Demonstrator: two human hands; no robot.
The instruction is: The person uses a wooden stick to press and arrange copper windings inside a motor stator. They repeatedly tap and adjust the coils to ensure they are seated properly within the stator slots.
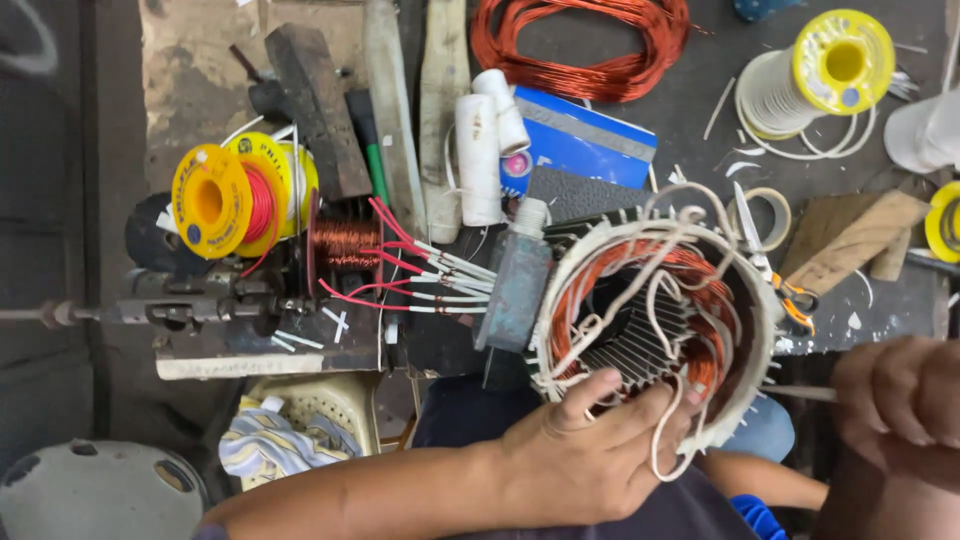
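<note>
Right of centre in the frame sits the motor stator [655, 325], tipped so its open bore faces the camera, with copper windings [690, 270] packed round the inside and white cord [640, 290] looped and laced across them. The lacing looks partly done: several turns already bind the coils along the upper and left rim, while loose loops of cord hang free at the lower edge, so tying seems to remain there. The left hand [590, 450] steadies the lower rim, fingers curled loosely over the edge with a strand of cord running under them. The right hand [900, 410], at the right edge of the frame, is closed into a fist around a thin pale rod or needle [800, 393] pointing toward the stator; its tip is hard to make out. Red leads with white sleeves [420, 270] fan out to the left toward a small copper coil [342, 243]. A grey bottle [518, 280] leans beside the stator. Yellow spools [225, 200] lie at the upper left, a coil of bare copper wire [585, 45] at top. The far side of the stator is hidden, and the right hand is cut off by the frame.
</note>
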